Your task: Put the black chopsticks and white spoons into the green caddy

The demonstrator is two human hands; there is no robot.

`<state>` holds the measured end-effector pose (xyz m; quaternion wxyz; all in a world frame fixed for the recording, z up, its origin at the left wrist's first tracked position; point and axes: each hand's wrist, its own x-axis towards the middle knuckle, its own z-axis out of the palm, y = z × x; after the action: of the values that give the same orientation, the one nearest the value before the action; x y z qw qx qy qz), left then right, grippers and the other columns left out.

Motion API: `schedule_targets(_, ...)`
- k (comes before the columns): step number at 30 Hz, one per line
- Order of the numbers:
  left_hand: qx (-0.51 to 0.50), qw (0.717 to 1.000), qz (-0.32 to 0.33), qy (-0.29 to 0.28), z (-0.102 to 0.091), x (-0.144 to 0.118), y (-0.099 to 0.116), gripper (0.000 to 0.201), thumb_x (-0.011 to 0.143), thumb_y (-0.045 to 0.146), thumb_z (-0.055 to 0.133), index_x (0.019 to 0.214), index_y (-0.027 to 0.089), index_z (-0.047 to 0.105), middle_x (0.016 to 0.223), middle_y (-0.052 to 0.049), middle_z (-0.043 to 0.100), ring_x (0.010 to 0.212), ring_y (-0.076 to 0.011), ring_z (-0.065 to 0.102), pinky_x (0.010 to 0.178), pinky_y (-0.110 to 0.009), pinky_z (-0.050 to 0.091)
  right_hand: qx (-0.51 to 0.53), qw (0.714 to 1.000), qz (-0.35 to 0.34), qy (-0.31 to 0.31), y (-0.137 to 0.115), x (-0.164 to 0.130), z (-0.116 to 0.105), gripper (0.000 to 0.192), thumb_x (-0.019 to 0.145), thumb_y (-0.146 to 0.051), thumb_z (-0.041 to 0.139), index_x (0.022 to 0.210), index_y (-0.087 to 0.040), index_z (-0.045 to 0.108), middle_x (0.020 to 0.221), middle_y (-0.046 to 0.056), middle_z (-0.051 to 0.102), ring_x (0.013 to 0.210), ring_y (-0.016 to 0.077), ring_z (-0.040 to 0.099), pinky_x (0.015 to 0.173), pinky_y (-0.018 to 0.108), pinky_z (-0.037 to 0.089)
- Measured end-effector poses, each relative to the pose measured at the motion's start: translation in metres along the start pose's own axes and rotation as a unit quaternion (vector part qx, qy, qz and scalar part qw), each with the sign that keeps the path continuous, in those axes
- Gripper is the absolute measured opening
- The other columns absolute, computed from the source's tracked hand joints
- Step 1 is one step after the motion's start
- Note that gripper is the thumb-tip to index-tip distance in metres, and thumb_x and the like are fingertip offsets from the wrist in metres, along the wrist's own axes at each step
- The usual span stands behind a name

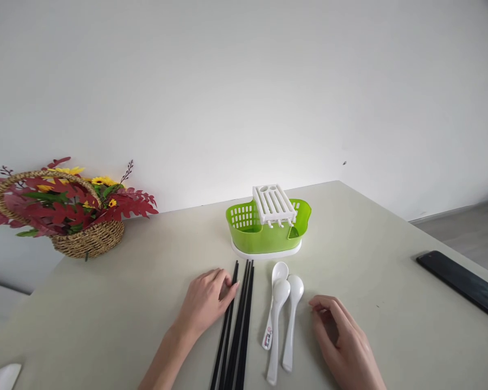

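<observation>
My left hand rests on the table with loosely bent fingers. Its thumb lies over or against the leftmost of several black chopsticks, and no grip on them shows. To their right lie three white spoons: one with its bowl facing up and a printed handle, and two with rounded backs up, a middle spoon and a right-hand spoon. My right hand sits right of the spoons, loosely curled, apart from them and holding nothing. Behind the utensils stands a green basket with a white slotted rack across its middle.
A woven flower basket with red leaves and yellow flowers stands at the left by the wall. A black phone-like device lies near the table's right edge. Part of a white object shows at the lower left corner.
</observation>
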<state>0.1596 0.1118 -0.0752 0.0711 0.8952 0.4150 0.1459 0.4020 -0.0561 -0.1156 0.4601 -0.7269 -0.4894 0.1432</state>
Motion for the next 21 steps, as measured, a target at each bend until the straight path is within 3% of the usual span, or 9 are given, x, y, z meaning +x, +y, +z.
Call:
schedule_targets(4,-0.002,1.000,-0.018,-0.001,-0.002,0.000,0.001,0.013,0.093,0.033,0.056,0.085,0.024,0.053,0.074,0.003,0.062,0.063,-0.0157,0.058,0.061,-0.027,0.038,-0.001,1.000,0.011,0.019,-0.002,-0.001,0.001,0.019,0.097,-0.038,0.043,0.100,-0.029,0.060,0.103,0.003,0.069,0.088,0.0204,0.066,0.077,0.032,0.053)
schedule_targets(10,-0.015,0.998,-0.062,0.007,-0.008,0.000,-0.012,0.008,0.092,0.033,0.056,0.090,0.025,0.057,0.081,0.002,0.064,0.072,-0.0178,0.064,0.065,-0.028,0.044,-0.018,1.000,-0.014,-0.022,0.012,0.000,-0.001,0.016,0.095,-0.035,0.049,0.104,-0.029,0.060,0.105,0.003,0.069,0.090,0.0193,0.068,0.078,0.030,0.055)
schedule_targets(15,0.032,0.993,-0.085,0.071,-0.009,-0.002,-0.039,0.015,0.097,0.034,0.051,0.093,0.023,0.061,0.098,-0.006,0.068,0.096,-0.0256,0.065,0.083,-0.038,0.050,-0.018,1.000,-0.006,-0.009,0.012,-0.001,0.000,0.018,0.095,-0.034,0.046,0.104,-0.028,0.060,0.108,0.004,0.069,0.092,0.0199,0.068,0.079,0.032,0.055)
schedule_targets(21,0.087,0.985,-0.087,0.124,-0.003,-0.003,-0.050,0.017,0.099,0.032,0.052,0.091,0.021,0.063,0.098,-0.009,0.068,0.095,-0.0279,0.063,0.087,-0.043,0.049,-0.022,0.999,-0.013,-0.029,0.014,-0.001,-0.003,0.018,0.094,-0.035,0.050,0.105,-0.028,0.061,0.108,0.005,0.071,0.090,0.0203,0.069,0.076,0.031,0.057)
